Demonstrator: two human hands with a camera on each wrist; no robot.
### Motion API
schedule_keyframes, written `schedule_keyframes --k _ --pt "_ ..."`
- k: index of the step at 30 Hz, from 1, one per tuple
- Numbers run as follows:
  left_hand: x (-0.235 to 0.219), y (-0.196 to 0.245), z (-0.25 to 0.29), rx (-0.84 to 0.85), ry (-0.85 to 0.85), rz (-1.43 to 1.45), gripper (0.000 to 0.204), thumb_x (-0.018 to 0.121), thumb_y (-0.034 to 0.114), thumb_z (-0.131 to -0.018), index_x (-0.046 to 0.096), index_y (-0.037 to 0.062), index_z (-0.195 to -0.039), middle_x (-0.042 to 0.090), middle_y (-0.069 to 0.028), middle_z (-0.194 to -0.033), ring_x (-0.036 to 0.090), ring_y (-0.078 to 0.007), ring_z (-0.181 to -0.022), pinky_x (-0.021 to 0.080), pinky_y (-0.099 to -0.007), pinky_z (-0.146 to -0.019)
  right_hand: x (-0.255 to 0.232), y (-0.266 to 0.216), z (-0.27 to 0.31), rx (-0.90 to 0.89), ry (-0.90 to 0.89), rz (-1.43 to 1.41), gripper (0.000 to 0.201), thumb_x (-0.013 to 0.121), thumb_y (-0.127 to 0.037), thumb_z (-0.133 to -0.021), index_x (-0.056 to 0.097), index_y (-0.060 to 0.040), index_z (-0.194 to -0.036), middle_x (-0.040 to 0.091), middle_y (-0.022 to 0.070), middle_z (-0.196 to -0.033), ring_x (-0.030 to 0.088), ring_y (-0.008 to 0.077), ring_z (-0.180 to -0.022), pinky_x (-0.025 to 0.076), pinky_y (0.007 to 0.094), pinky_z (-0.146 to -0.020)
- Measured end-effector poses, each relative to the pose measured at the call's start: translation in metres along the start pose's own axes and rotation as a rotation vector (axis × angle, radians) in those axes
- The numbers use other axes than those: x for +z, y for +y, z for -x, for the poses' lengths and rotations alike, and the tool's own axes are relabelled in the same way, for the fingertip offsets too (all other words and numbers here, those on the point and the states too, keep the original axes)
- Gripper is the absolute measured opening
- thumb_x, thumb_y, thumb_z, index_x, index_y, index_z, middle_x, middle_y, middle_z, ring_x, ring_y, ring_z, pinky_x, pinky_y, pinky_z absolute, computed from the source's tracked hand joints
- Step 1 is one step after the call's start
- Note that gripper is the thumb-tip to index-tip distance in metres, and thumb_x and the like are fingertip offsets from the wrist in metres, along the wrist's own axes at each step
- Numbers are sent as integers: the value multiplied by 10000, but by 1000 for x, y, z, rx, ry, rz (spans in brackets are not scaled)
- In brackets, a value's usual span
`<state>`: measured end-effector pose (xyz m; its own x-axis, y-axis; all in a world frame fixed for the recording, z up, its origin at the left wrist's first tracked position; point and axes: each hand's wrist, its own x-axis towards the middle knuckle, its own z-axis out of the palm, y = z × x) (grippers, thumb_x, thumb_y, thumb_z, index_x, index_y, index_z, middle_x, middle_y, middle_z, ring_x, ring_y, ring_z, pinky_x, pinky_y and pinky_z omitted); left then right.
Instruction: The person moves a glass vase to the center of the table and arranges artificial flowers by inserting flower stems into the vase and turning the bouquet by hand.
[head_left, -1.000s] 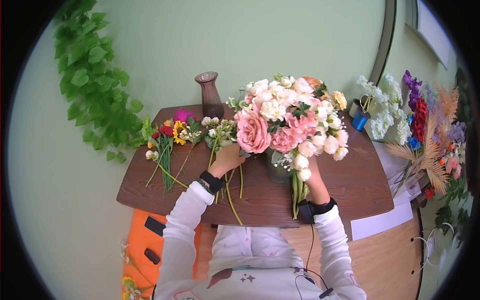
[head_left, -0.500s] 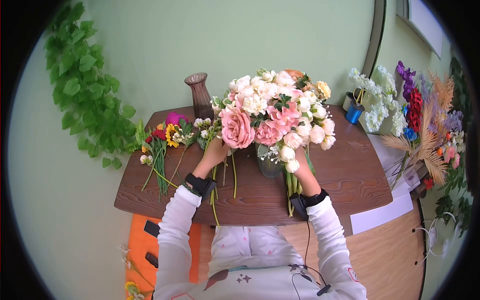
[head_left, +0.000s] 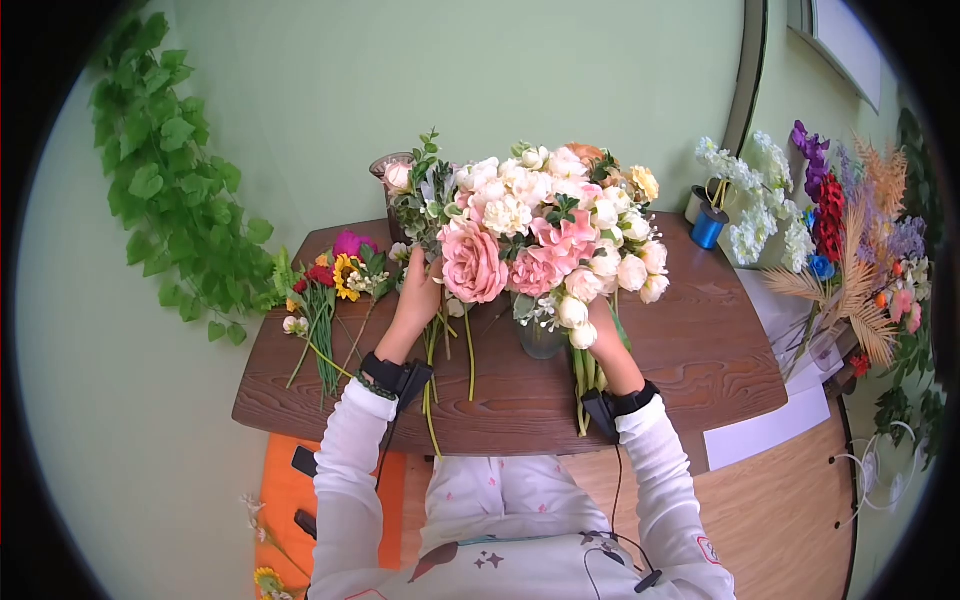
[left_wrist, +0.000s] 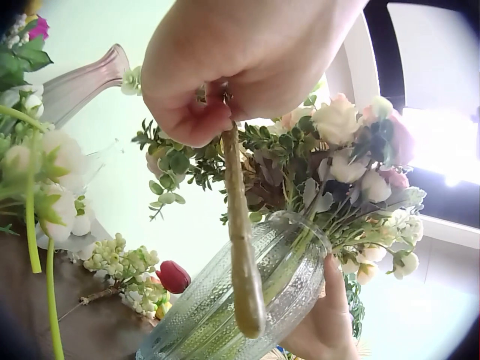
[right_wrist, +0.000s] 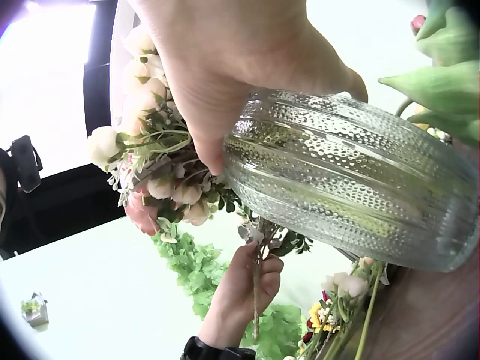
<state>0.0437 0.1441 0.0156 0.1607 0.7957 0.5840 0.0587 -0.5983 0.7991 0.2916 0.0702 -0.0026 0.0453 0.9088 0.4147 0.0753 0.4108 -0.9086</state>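
My left hand [head_left: 417, 300] pinches the brown stem [left_wrist: 244, 255] of a leafy spray [head_left: 425, 200] with grey-green leaves and a pale pink bloom. The spray stands upright at the left edge of a full bouquet [head_left: 560, 220] of pink and cream roses and peonies. This bouquet sits in a clear ribbed glass vase [right_wrist: 352, 172]. Gripping the vase near its neck is my right hand [right_wrist: 232, 60], thumb on one side; the head view shows that hand [head_left: 606, 335] partly behind white blooms. The stem's lower end hangs free in front of the vase in the left wrist view.
A mauve glass vase [head_left: 392, 168] stands at the back left of the wooden table [head_left: 680, 370]. Loose flowers, including a sunflower [head_left: 347, 277], lie on the left. A blue ribbon spool [head_left: 709, 228] is at the back right. Green stems [head_left: 584, 380] hang over the front near my right hand.
My left hand has shifted left and then up, bringing the leafy spray into sight beside the bouquet. My right hand stays at the vase. The head view has shifted slightly.
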Motion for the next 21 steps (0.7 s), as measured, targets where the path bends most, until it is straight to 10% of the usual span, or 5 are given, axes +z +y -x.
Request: schedule_keyframes --k 6,21 --pt "-5 15 2 -161 97 81 186 393 128 -910 360 39 -1069 523 -42 -940 488 -61 -781 386 -193 -592 -1 -6 2 39 -4 -2 617 699 -135 -668 411 2 -1196 493 107 -1157 459 193 -1073 347 314 -926" --pt "-13 80 21 313 211 84 223 390 71 -900 293 33 -1097 448 -153 -1205 541 -138 -855 406 -221 -671 -22 -14 33 -24 250 -326 467 428 -53 -749 379 -4 -1211 440 117 -1184 445 210 -1056 352 312 -897"
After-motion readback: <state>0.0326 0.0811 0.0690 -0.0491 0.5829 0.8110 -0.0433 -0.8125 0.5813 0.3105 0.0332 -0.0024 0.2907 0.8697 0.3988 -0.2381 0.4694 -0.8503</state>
